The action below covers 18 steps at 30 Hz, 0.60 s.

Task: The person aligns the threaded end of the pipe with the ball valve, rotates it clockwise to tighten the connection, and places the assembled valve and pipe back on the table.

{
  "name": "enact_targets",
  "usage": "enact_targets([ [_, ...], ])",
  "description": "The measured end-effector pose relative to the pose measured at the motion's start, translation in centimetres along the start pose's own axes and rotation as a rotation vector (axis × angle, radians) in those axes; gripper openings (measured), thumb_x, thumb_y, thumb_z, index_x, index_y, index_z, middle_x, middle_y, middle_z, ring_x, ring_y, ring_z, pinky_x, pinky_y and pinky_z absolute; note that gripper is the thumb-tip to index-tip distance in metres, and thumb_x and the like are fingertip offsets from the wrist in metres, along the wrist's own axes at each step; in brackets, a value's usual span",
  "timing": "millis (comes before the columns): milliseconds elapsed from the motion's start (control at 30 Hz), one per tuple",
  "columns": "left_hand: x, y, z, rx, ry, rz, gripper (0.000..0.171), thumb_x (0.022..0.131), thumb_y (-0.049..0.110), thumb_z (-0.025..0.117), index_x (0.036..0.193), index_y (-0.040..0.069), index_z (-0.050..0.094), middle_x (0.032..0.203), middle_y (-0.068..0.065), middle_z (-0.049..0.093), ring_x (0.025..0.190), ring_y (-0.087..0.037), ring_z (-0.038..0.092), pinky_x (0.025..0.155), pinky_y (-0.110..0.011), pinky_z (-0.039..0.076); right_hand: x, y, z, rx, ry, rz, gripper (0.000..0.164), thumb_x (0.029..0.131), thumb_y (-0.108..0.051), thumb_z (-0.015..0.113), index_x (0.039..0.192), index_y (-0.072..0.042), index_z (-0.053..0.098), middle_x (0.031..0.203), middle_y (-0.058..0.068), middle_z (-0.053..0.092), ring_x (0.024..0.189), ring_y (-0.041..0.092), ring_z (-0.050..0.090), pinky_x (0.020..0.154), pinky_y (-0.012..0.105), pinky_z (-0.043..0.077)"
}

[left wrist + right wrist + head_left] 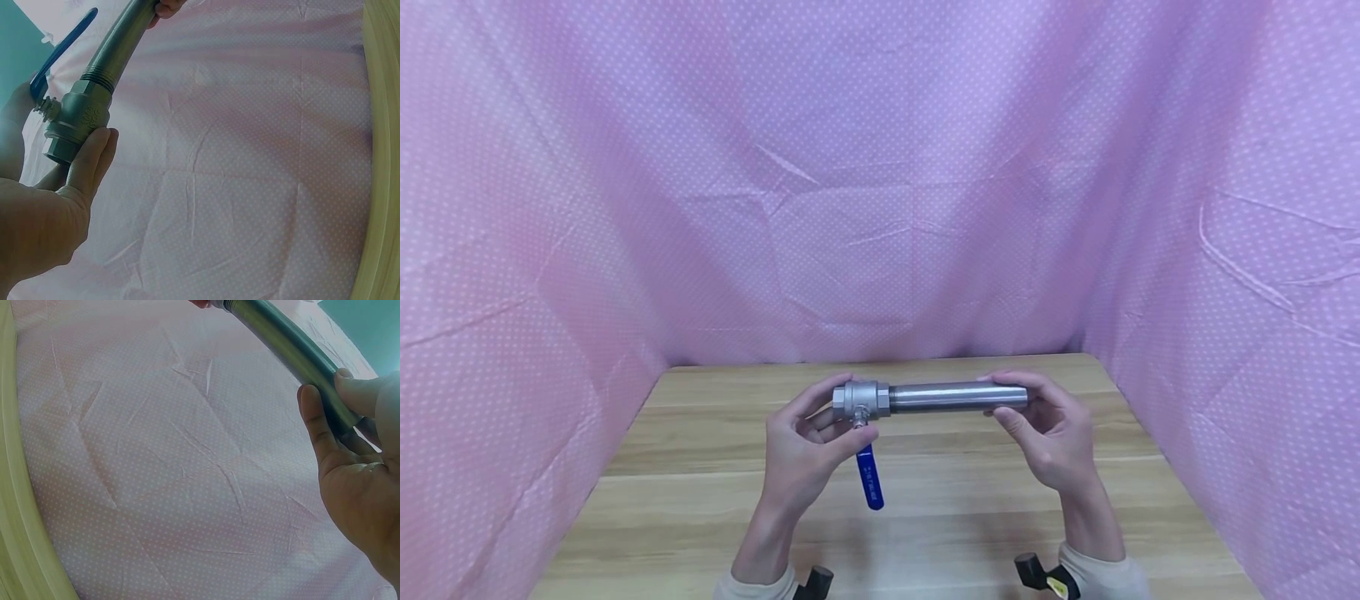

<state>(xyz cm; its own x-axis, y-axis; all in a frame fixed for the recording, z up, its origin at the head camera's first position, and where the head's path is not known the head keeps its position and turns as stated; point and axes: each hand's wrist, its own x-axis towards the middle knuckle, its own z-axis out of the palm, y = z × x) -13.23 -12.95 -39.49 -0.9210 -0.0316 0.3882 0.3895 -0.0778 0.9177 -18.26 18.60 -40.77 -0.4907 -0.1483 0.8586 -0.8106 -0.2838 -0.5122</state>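
Observation:
A metal ball valve [862, 399] with a blue lever handle [869, 477] is joined to a straight steel pipe [951, 397]. My left hand [808, 442] grips the valve body, its thumb by the base of the lever. Around the pipe's far end curl the fingers and thumb of my right hand [1056, 433]. Valve and pipe are held level above the table. In the left wrist view some thread shows on the pipe [125, 44] where it meets the valve [78, 119]. The right wrist view shows the pipe [294, 353] between thumb and fingers.
Below the hands lies a light wood-grain table [925, 517]. Pink cloth with white dots [895, 208] hangs behind it and along both sides. Black wrist mounts [1037, 573] sit at the cuffs of the pale sleeves.

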Motion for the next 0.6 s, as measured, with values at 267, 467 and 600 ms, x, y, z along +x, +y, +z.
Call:
enact_targets([
  [267,0.16,-0.07,-0.24,-0.016,-0.007,0.0,0.07,0.08,-0.012,0.093,0.146,-0.004,0.07,0.138,-0.01,0.079,0.12,-0.019,0.084,0.105,-0.036,0.07,0.13,0.01,0.19,-0.018,0.008,0.036,0.041,0.087,0.036,0.065,0.127,0.03,0.061,0.129,0.018,0.08,0.095,0.019,0.084,0.082,0.026,0.074],
  [467,0.35,-0.15,-0.4,-0.017,-0.02,0.019,0.07,0.08,-0.014,0.092,0.145,-0.006,0.069,0.136,-0.009,0.079,0.12,-0.019,0.084,0.106,-0.036,0.07,0.21,0.03,0.27,-0.043,0.026,0.067,0.04,0.087,0.036,0.064,0.126,0.029,0.061,0.122,0.013,0.08,0.09,0.015,0.083,0.077,0.024,0.073],
  [600,0.49,-0.21,-0.49,-0.019,-0.03,0.025,0.07,0.08,-0.014,0.093,0.145,-0.007,0.068,0.136,-0.009,0.08,0.12,-0.02,0.084,0.106,-0.037,0.07,0.22,0.05,0.31,-0.056,0.033,0.087,0.038,0.089,0.033,0.064,0.126,0.028,0.062,0.108,0.009,0.082,0.082,0.014,0.081,0.071,0.023,0.071],
])
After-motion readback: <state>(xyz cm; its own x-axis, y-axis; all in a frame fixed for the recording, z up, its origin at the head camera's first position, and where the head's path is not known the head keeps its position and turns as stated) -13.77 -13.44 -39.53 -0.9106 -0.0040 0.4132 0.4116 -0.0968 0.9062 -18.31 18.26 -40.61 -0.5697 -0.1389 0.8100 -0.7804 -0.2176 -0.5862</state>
